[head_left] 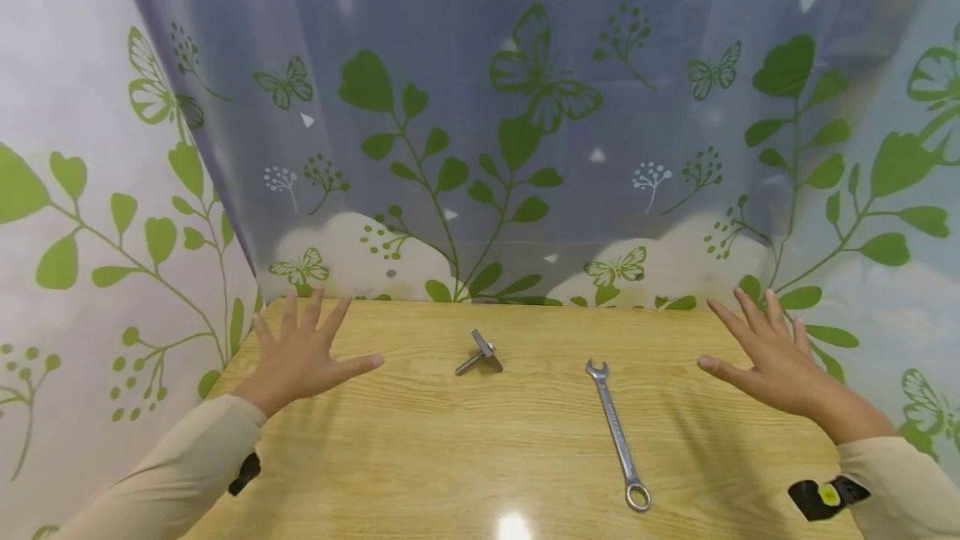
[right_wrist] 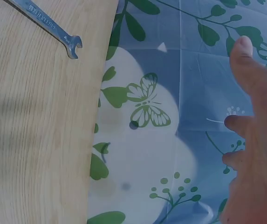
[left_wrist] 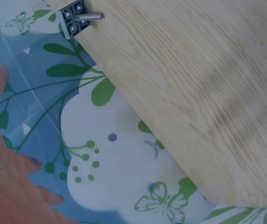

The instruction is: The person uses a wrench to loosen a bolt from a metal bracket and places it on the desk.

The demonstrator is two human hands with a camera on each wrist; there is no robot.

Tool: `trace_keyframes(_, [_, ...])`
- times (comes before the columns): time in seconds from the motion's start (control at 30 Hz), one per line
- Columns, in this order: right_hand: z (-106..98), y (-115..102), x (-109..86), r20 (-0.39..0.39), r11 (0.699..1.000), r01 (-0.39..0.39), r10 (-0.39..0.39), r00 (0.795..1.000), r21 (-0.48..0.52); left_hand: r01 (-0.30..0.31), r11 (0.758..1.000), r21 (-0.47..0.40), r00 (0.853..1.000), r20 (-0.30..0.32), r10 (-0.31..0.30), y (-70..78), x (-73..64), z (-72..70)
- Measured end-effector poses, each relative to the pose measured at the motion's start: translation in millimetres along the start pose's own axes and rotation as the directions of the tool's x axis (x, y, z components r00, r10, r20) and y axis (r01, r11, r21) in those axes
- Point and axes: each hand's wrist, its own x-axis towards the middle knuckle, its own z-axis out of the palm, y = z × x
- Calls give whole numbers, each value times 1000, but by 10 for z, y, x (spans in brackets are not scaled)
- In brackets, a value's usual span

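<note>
Hands and metal parts on a wood-grain counter [head_left: 450,457], with the wrench [head_left: 617,432] as landmark. The wrench lies flat, its open-ended jaw away from the person and its ring end nearer. To its left, near the level of the open end, rests a metal plate [head_left: 487,351], tilted, with a bolt [head_left: 469,364] passing through it and projecting obliquely. The left hand [head_left: 300,357] is raised further left of the wrench, beyond the plate; the right hand [head_left: 772,357] is raised to the wrench's right. Both have fingers spread and hold nothing; neither touches a metal part. A patterned curtain [head_left: 465,148] hangs beyond the wrench's open end.

Progress, as judged from the layout: bolt and plate are already joined, whereas wrench and bolt lie apart and unengaged. Handling seems either not begun or at rest; the views do not settle which. Taking up a part and fitting the wrench to the bolt both stand undone. How tightly the bolt sits in the plate cannot be told.
</note>
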Motion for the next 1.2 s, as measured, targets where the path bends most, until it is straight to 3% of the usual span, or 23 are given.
trace_keyframes(0.17, [60, 6, 16, -5, 1000, 12, -12, 1000, 13, -5, 1000, -1, 1000, -6, 5, 44, 82, 94])
trace_keyframes(0.33, [197, -17, 40, 13, 998, 13, -14, 1000, 64, -28, 999, -29, 999, -25, 27, 157, 227, 305])
trace_keyframes(0.5, [417, -79, 67, 42, 991, -8, 3, 999, 132, -69, 995, -74, 997, -51, 65, 383, 397, 607])
trace_keyframes(0.7, [761, -143, 68, 69, 972, -40, 24, 997, 233, -109, 988, -109, 994, -21, 107, 708, 573, 949])
trace_keyframes(0.83, [1045, -184, 77, 64, 965, -57, 42, 997, 256, -116, 980, -160, 993, -30, 112, 850, 678, 1157])
trace_keyframes(1.0, [1389, -252, 87, 58, 955, -78, 65, 996, 285, -122, 953, -277, 992, -52, 112, 970, 804, 1383])
trace_keyframes(1.2, [1645, -405, 118, 103, 908, -110, 75, 992, 405, -111, 893, -436, 993, -71, 89, 1071, 904, 1588])
